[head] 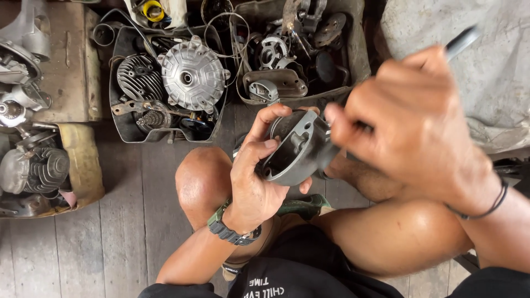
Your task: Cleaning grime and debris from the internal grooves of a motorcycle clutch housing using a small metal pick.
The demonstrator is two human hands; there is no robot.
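The fingers (pixel 264 144) of the left hand (pixel 251 182) were wrapped around the rim of a grey cast-metal cylindrical housing with an open bore (pixel 298 148), gripping it firmly above the person's bare knees, with the open end tilted toward the camera. The right hand (pixel 417 124) was clenched around a slender tool with a dark handle (pixel 461 41), whose working end was hidden where the hand met the side of the housing; motion blur prevented any reading of the tip. The housing was held clear of the wooden plank floor (pixel 121 221) and apart from every other component. Judged from this position, work on the housing appeared to be in progress rather than complete: the part remained in hand with the tool applied to it, and nothing was fitted inside the visible bore. Beyond the hands, a dark tray (pixel 120 118) held a ribbed silver hub drum (pixel 193 74) beside a finned cylinder (pixel 134 75). A second tray (pixel 358 55) carried mixed small engine parts. Further engine assemblies (pixel 36 168) lay at the left.
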